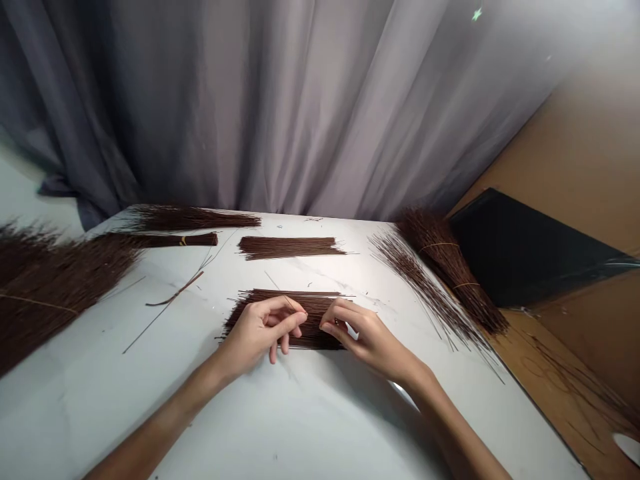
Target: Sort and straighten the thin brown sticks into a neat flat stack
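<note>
Both hands are over a flat pile of thin dark brown twigs [313, 319] laid side by side on the white table. My left hand [265, 328] pinches a single thin twig [273, 281] between thumb and forefinger; it slants up and left past the hand. My right hand [363, 333] is closed in a pinch just right of it, above the pile's right part. Whatever lies between its fingertips is too small to make out. A smaller neat pile of twigs [290, 247] lies behind, parallel to the first.
Large bushy bundles [60, 287] fill the left side, near a yellow-tied bundle [185, 240]. Another bundle [195, 218] lies at the back left. Loose twigs [430, 283] and a tied bundle [457, 273] lie right. A grey curtain [280, 107] hangs behind the white table [240, 427].
</note>
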### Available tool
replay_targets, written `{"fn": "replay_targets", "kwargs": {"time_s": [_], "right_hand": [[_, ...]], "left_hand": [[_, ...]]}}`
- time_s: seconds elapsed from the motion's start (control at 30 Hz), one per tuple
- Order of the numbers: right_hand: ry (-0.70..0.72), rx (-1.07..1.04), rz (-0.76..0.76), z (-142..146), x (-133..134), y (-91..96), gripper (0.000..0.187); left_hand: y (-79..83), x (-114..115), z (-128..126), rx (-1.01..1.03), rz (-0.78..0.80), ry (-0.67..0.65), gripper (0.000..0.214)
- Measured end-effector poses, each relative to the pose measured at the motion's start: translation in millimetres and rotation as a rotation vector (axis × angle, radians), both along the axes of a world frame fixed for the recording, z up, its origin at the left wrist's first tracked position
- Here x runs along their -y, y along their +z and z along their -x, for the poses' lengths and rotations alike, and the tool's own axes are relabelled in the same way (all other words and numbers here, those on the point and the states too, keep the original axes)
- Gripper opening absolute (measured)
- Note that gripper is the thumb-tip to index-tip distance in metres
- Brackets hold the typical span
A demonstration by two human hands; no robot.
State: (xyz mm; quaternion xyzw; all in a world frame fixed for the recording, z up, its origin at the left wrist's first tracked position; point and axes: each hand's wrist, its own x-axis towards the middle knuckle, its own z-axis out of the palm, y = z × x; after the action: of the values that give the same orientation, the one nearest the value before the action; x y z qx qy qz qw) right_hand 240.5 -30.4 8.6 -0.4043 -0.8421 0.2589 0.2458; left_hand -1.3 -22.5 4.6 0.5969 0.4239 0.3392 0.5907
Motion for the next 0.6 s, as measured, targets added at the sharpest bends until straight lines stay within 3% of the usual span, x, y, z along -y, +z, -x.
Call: {"fn": "replay_targets", "kwargs": {"time_s": [0.17, 0.47, 0.6], "right_hand": [[-0.021, 0.033, -0.095, -1, -2, -0.8, 0.015], [-0.090, 0.096, -0.374, -1, -3, 2.3, 0.018], [-0.074, 0.151, -0.393, 0, -2, 2.6, 0.020]], "left_hand": [[3.0, -3, 5, -0.075, -0.053, -0.010, 0.028], [7.2, -9, 13, -0.141, 0.026, -0.083, 0.029], [6.3, -12, 12, -0.131, 0.031, -0.076, 0.028]]}}
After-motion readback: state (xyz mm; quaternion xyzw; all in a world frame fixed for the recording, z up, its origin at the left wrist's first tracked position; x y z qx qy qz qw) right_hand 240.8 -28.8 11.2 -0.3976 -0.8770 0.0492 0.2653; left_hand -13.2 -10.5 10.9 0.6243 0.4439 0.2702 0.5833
